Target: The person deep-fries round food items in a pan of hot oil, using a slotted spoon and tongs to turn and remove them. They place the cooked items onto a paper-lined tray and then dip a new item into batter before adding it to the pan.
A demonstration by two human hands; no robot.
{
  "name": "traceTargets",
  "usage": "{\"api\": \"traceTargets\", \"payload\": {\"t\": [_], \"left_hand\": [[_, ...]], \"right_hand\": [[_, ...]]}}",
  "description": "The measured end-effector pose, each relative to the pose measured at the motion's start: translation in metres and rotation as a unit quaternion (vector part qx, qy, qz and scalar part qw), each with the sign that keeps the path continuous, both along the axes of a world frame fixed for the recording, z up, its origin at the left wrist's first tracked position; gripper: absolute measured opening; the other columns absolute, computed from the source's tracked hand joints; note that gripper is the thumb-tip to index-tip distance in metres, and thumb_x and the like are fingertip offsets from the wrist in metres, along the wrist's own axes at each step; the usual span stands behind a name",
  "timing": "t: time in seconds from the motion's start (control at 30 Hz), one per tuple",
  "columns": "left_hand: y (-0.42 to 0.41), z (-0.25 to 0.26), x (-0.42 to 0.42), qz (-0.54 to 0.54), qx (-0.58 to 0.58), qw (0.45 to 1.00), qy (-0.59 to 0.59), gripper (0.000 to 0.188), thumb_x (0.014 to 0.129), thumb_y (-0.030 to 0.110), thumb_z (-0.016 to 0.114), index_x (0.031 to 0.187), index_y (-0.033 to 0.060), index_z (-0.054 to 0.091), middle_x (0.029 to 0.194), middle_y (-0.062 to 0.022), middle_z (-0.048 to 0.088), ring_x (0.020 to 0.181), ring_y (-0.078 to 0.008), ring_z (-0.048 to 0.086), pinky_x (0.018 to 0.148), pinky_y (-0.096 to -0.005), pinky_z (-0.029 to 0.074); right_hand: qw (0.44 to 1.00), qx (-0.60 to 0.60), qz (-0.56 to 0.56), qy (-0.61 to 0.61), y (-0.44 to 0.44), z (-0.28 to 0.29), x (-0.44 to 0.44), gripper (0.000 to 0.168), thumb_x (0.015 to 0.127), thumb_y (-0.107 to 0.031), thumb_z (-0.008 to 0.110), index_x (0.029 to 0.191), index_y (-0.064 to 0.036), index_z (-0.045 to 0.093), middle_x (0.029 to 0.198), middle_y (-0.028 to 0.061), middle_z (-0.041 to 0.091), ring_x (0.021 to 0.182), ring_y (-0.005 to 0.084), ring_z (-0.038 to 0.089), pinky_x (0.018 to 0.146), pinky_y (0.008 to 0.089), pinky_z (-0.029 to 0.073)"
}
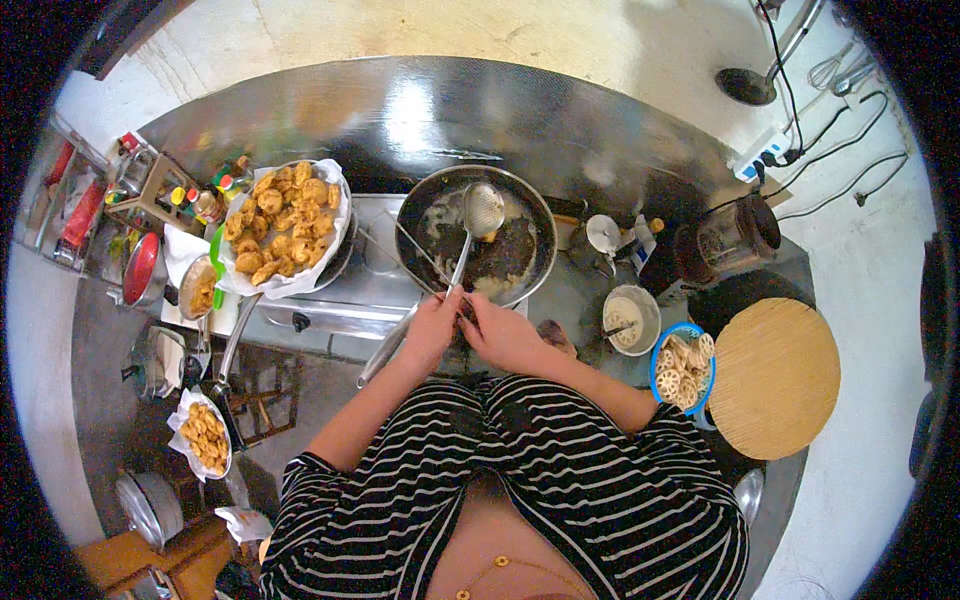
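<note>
A dark frying pan of bubbling oil sits on the stove in front of me. My left hand grips the handle of a metal skimmer, its perforated head over the pan. A small golden piece shows beside the skimmer's head. Close against the left hand, my right hand appears closed on a pair of thin chopsticks, which slant up and left, spread apart. One chopstick crosses the pan's left part; the other reaches past its rim. The fingers partly hide the grips.
Left of the pan, fried pieces fill a paper-lined dish on the gas stove. To the right stand a batter bowl, a blue basket of sliced lotus root and a round board. The pan handle points towards me.
</note>
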State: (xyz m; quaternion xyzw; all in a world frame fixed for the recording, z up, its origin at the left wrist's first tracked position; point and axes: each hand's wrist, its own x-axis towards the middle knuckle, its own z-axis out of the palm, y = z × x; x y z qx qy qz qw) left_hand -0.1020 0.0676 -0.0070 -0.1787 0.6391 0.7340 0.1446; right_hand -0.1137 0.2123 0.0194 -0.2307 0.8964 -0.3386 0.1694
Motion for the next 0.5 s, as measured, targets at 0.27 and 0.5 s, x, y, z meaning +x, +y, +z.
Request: {"api": "traceTargets", "payload": {"t": [0.27, 0.5], "left_hand": [[-0.006, 0.013, 0.008, -0.012, 0.020, 0.999, -0.040, 0.043, 0.095, 0.042, 0.048, 0.103, 0.0016, 0.060, 0.067, 0.0032, 0.046, 0.053, -0.0046, 0.037, 0.047, -0.0216, 0.030], [-0.050, 0.007, 0.034, 0.023, 0.108, 0.994, -0.027, 0.035, 0.099, 0.029, 0.041, 0.112, -0.0007, 0.055, 0.067, 0.0048, 0.040, 0.049, -0.0043, 0.030, 0.043, -0.0217, 0.025]], "right_hand": [[0.980, -0.075, -0.183, 0.016, 0.022, -0.009, -0.006, 0.033, 0.091, -0.028, 0.050, 0.114, -0.003, 0.046, 0.096, 0.0255, 0.060, 0.088, 0.0438, 0.058, 0.074, 0.0492, 0.046], [0.962, 0.093, -0.252, -0.057, 0.115, -0.047, -0.055, 0.050, 0.086, -0.047, 0.054, 0.096, 0.002, 0.061, 0.088, 0.0230, 0.063, 0.081, 0.0373, 0.061, 0.071, 0.0447, 0.047]]}}
